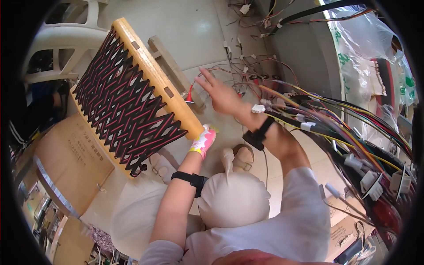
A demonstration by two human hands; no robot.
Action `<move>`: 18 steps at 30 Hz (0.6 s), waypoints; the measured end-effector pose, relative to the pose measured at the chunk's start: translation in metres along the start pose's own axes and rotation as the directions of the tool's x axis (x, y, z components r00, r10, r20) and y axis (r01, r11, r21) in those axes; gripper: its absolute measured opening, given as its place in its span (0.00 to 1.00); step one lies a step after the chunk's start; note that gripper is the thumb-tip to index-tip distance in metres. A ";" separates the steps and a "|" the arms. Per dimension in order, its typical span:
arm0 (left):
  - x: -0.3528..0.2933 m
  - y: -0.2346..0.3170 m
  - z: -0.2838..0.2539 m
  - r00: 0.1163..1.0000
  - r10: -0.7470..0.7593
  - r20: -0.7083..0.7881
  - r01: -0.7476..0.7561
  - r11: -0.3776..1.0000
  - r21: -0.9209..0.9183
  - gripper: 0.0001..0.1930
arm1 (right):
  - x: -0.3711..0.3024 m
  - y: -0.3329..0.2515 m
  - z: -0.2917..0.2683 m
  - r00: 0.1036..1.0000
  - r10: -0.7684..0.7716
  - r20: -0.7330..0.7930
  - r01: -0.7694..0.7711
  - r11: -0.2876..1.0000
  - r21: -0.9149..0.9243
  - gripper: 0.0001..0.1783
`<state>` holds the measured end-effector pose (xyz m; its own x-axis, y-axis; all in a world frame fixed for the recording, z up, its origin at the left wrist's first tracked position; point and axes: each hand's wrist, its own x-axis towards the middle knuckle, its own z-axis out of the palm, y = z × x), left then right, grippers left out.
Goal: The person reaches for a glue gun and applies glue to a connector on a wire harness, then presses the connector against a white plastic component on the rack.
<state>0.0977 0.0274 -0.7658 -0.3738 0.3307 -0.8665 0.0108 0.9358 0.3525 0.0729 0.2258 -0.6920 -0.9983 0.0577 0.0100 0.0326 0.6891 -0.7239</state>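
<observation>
A light wooden frame (152, 77) leans at the left, with black and red strands (121, 99) laced in zigzags between its two long bars. My left hand (204, 140), in a pink and white glove with a yellow edge, is closed round the near right end of the upper bar. Bare and raised to the right of the frame is my right hand (223, 95), its fingers stretched out and parted with nothing visible in them. Just beyond its fingertips shows a small red piece (190, 95) with a pale base. Black straps circle both my forearms.
Thick bundles of coloured wires with white connectors (371, 183) run along my right side. More loose wires (247, 66) lie on the floor ahead. A white plastic chair (66, 39) stands far left, a cardboard box (73, 148) below it. A wooden piece (170, 66) lies behind the frame.
</observation>
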 end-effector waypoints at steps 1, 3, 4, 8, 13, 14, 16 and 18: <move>-0.005 -0.003 0.001 0.999 0.001 0.050 0.014 0.952 -0.307 0.16 | 0.006 0.005 0.000 0.984 0.128 0.123 -0.119 0.990 -0.077 0.46; 0.024 -0.092 0.016 0.994 0.032 -0.100 -0.071 0.905 -0.419 0.16 | 0.027 -0.003 0.024 0.992 0.083 0.096 -0.056 0.965 -0.256 0.37; 0.031 -0.099 0.022 0.996 0.037 -0.077 -0.066 0.905 -0.420 0.16 | 0.017 0.008 0.034 0.989 0.106 0.103 -0.076 0.962 -0.262 0.37; 0.042 -0.112 0.024 0.927 0.179 -0.329 -0.336 0.785 -0.521 0.12 | -0.023 0.034 0.055 0.981 0.009 0.195 0.082 0.888 -0.452 0.12; 0.002 -0.043 0.012 0.955 0.125 -0.269 -0.290 0.207 -0.934 0.11 | -0.088 0.045 0.028 0.941 0.292 0.173 -0.201 0.891 -0.408 0.05; -0.016 -0.014 0.007 0.902 0.204 -0.380 -0.431 0.446 -0.784 0.12 | -0.100 0.047 0.018 0.880 0.462 0.114 -0.381 0.827 -0.415 0.06; -0.052 0.037 -0.013 0.756 0.431 -0.492 -0.604 0.749 -0.272 0.13 | -0.111 0.052 0.010 0.779 0.624 0.052 -0.552 0.723 -0.414 0.08; -0.059 0.071 -0.015 0.821 0.380 -0.427 -0.507 0.828 -0.240 0.17 | -0.110 0.072 0.009 0.525 0.711 -0.467 -0.754 0.644 0.133 0.12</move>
<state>0.1068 0.0726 -0.6845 -0.6987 0.5743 -0.4265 -0.0237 0.5773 0.8162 0.1848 0.2624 -0.7513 -0.4785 0.8578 -0.1874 0.7669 0.3044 -0.5650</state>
